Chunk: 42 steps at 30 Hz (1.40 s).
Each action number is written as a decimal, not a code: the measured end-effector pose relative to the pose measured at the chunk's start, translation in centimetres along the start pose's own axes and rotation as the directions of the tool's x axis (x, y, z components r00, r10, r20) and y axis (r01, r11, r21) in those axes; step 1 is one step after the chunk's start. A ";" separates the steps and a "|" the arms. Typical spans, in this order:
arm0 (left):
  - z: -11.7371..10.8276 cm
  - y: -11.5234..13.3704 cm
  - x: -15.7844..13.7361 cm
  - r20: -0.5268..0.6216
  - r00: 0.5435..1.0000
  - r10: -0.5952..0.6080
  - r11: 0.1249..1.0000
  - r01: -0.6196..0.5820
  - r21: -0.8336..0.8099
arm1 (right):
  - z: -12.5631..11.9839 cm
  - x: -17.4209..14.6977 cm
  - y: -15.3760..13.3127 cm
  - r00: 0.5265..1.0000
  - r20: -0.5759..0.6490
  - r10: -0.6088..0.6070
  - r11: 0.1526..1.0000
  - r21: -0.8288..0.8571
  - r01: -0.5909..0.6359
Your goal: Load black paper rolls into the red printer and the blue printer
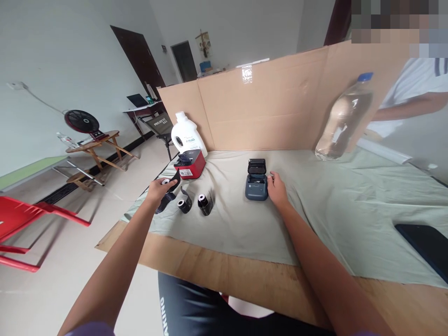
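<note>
My left hand (159, 189) is closed on a small black label roll (171, 185) with a white core, a dark strip hanging loose from it. Below it, another dark roll (165, 201) lies on the cloth, partly hidden. Two more black rolls, one with a curled tail (184, 205) and one beside it (205, 205), stand to the right. My right hand (277, 189) rests along the right side of a dark blue label printer (256, 191), fingers fairly straight and not wrapped round it. The printer's lid (257, 166) is raised, and its bay faces up.
A red and black box-shaped device (191, 165) sits before a white jug (188, 133). A large clear bottle (345, 121) leans at the cardboard screen (259, 112). On the right lies a dark phone (425, 247). Another person's arm (413, 108) shows behind the screen.
</note>
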<state>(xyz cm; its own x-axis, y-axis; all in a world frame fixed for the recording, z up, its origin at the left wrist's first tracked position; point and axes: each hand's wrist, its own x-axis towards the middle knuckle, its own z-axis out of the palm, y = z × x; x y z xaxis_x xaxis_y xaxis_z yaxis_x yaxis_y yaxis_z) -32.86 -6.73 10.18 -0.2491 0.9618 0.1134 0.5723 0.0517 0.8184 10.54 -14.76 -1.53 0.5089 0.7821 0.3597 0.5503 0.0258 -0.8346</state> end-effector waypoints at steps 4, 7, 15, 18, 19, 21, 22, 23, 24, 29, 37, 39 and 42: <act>-0.9 -2.3 -1.1 -0.056 0.991 0.120 0.953 -0.099 0.286 | -0.1 0.0 -0.1 1.000 0.004 0.004 1.000 0.002 -0.004; -1.5 -3.6 -2.4 -0.041 0.979 0.201 0.886 -0.164 0.433 | -0.2 -0.1 -0.1 1.000 0.014 0.013 1.000 -0.007 -0.013; -1.4 -6.0 -5.0 0.079 0.965 0.252 0.848 -0.259 0.463 | -0.1 0.0 0.0 1.000 0.011 -0.008 1.000 -0.026 0.008; -0.8 -7.2 -5.3 0.039 0.973 0.229 0.871 -0.223 0.438 | -0.1 0.1 0.0 1.000 0.012 0.005 1.000 -0.027 -0.005; -0.7 -7.5 -5.4 0.028 0.975 0.218 0.880 -0.209 0.427 | -0.1 0.1 0.0 1.000 0.013 0.011 1.000 -0.028 -0.010; -0.5 -7.9 -5.7 0.006 0.973 0.230 0.890 -0.213 0.402 | 0.0 0.1 0.0 1.000 0.013 0.015 0.999 -0.035 -0.015; -0.4 -8.0 -5.9 -0.013 0.965 0.263 0.886 -0.236 0.400 | 0.0 0.2 0.0 1.000 0.013 0.014 0.999 -0.036 -0.013; -0.4 -7.9 -6.3 -0.041 0.947 0.317 0.871 -0.274 0.408 | -0.1 0.2 0.0 1.000 0.013 0.012 0.999 -0.036 -0.011; -0.3 -7.8 -6.7 -0.078 0.919 0.386 0.848 -0.320 0.423 | -0.1 0.1 0.0 1.000 0.014 0.011 0.999 -0.034 -0.011; 0.1 -6.4 -10.3 -0.206 0.811 0.547 0.805 -0.444 0.393 | -0.2 0.1 -0.2 1.000 0.010 0.017 1.000 -0.024 -0.017; 3.9 -4.9 -13.3 0.066 0.928 0.366 0.926 -0.371 0.077 | -0.3 -0.1 -0.3 0.999 0.022 0.026 1.000 -0.015 -0.025; 5.4 -5.1 -13.0 0.159 0.950 0.270 0.962 -0.260 -0.084 | -0.3 -0.1 -0.4 0.999 0.018 0.030 0.999 -0.023 -0.030; 7.0 -5.5 -12.3 0.181 0.972 0.147 0.960 -0.096 -0.262 | -0.3 0.0 -0.4 0.999 0.017 0.027 0.999 -0.025 -0.027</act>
<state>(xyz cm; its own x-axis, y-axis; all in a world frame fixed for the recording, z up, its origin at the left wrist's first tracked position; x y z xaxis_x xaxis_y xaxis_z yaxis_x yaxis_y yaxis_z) -27.49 -16.95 0.36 -0.0165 0.9916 0.1284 0.3689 -0.1133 0.9225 10.53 -15.01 -1.10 0.5123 0.7931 0.3294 0.5529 -0.0111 -0.8332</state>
